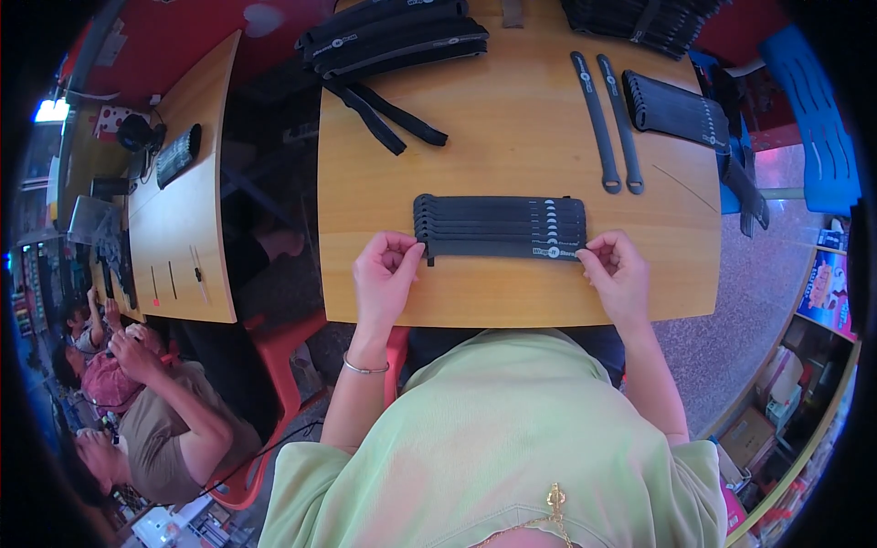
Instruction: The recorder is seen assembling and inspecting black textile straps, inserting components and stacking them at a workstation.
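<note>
A fanned stack of black hook-and-loop straps point(498, 219) lies crosswise on the table before me, each strap overlapping the one behind it. My left hand point(387, 272) pinches the left end of the nearest strap between thumb and fingers. At the opposite end, my right hand point(618, 271) has its thumb and fingertips closed on that strap's right corner. The nearest strap bears white print and looks stretched flat between both hands. Behind the stack, to the right, two single grey straps point(609, 123) with slotted ends lie side by side.
Another fanned strap bundle point(674, 108) sits at the table's right edge. Thick strap piles lie at the far left point(393, 41) and far right point(644, 23), with two loose black straps point(388, 114) hanging off the left pile. People sit by a second table point(183, 228) on the left.
</note>
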The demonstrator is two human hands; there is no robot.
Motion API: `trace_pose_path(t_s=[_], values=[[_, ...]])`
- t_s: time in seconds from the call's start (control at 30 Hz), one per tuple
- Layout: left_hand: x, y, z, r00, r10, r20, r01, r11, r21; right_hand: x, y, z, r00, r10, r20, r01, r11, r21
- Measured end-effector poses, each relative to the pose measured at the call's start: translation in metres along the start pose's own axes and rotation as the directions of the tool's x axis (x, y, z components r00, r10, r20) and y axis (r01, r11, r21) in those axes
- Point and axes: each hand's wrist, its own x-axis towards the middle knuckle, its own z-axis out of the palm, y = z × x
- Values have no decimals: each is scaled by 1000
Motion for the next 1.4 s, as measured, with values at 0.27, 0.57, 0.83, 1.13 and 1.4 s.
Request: trace_pose_path(t_s=[0.27, 0.57, 0.83, 1.13, 1.4], values=[[1, -1, 0, 1000, 8, -6, -8, 1000, 23, 1, -3, 2, 1000, 12, -17, -13, 999, -42], [1, 0, 2, 1000, 14, -21, -13, 999, 34, 2, 0, 3, 999, 8, -41, -10, 998, -56], [0, 2, 3, 1000, 2, -23, -1, 1000, 23, 3, 0, 4, 998, 17, -55, -23, 993, -112], [1, -1, 2, 1000, 17, -14, -16, 999, 42, 4, 2, 5, 998, -13, -69, 1, 985, -173], [1, -1, 2, 1000, 16, -18, -15, 999, 50, 4, -3, 6, 997, -27, -77, 10, 977, -215]])
